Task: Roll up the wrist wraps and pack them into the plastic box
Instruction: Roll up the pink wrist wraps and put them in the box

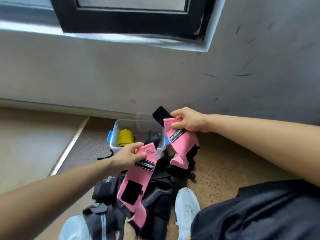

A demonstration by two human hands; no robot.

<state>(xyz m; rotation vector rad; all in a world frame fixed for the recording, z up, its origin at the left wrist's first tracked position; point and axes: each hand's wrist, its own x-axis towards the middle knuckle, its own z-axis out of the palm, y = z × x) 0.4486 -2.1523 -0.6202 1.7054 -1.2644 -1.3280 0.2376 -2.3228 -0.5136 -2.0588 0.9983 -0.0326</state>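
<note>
My left hand (129, 155) pinches the top end of a pink wrist wrap (136, 184) that hangs down unrolled, with a black velcro patch on it. My right hand (187, 121) grips a second pink wrist wrap (181, 144), which has a black tab sticking up past my fingers. Both wraps are held in the air above the floor. Between and behind my hands stands a clear plastic box (121, 144) with blue latches. Inside it lie a rolled yellow wrap (126, 137) and something black.
A heap of black and grey wraps and straps (155, 191) lies on the speckled floor below my hands. My two white shoes (186, 208) flank the heap. A grey wall with a black-framed window rises just behind the box. A pale raised step runs along the left.
</note>
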